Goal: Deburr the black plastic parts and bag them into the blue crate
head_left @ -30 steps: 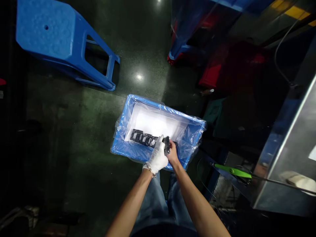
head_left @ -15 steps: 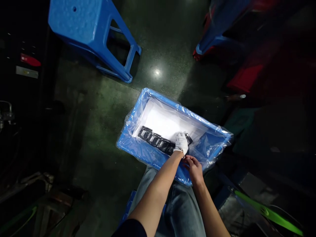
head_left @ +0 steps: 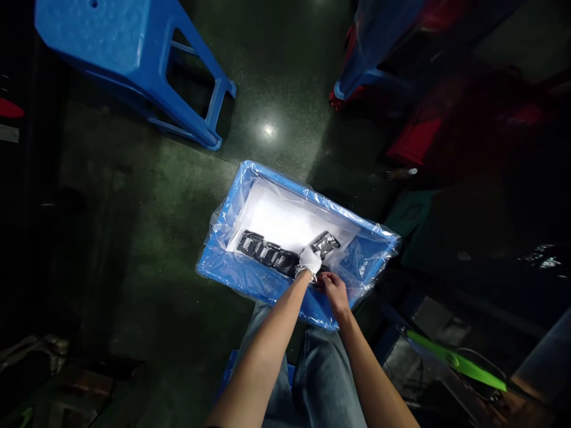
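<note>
At lower centre, the gloved left hand [head_left: 309, 260] pinches a dark foil packet [head_left: 325, 242] in closed fingers beside a row of packets [head_left: 264, 252]; the bare right hand [head_left: 334, 291] curls inside the blue crate's rim [head_left: 250, 279], what it touches hidden.

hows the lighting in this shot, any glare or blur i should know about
in the head view, glare burns a bright spot into the polished floor, the white sheet in the blue crate is close to blown out, the red thing at upper right is dim and soft, and wide-angle distortion leans the blue stool; the gloved left hand and the glinting black packet are fairly sharp
</note>
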`<action>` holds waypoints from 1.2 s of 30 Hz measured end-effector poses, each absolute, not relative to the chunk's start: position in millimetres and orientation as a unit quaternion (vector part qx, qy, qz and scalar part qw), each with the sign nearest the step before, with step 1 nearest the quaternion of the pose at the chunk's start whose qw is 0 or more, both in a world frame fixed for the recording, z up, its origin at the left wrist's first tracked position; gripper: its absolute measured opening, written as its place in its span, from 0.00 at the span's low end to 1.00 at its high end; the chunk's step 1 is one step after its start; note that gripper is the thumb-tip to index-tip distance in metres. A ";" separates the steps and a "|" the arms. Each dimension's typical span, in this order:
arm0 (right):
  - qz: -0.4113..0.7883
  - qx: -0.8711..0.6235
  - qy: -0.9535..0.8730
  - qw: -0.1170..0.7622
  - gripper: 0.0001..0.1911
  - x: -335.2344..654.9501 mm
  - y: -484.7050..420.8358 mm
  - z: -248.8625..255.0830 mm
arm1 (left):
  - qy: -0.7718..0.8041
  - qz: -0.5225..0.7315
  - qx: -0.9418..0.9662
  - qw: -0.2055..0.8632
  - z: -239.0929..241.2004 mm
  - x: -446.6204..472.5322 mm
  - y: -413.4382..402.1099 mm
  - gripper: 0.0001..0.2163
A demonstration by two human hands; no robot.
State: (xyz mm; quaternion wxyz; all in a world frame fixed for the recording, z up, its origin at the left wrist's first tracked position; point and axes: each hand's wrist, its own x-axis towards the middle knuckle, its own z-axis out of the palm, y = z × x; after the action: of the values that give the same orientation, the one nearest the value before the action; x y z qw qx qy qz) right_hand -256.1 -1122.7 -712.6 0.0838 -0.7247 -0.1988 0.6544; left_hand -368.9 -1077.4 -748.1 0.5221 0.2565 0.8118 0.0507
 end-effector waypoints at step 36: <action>0.796 -0.434 -0.364 0.215 0.19 -277.0 -1066.3 -416.9 | 0.663 0.382 0.230 0.602 -374.3 -450.5 -1097.2 0.14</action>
State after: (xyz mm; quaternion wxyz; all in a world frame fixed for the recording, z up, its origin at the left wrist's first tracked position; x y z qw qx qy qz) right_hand -277.0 -1066.3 -416.9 0.2147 -0.4338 -0.3640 0.7957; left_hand -450.5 -1097.2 -374.3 0.6015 0.2302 0.6625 0.3824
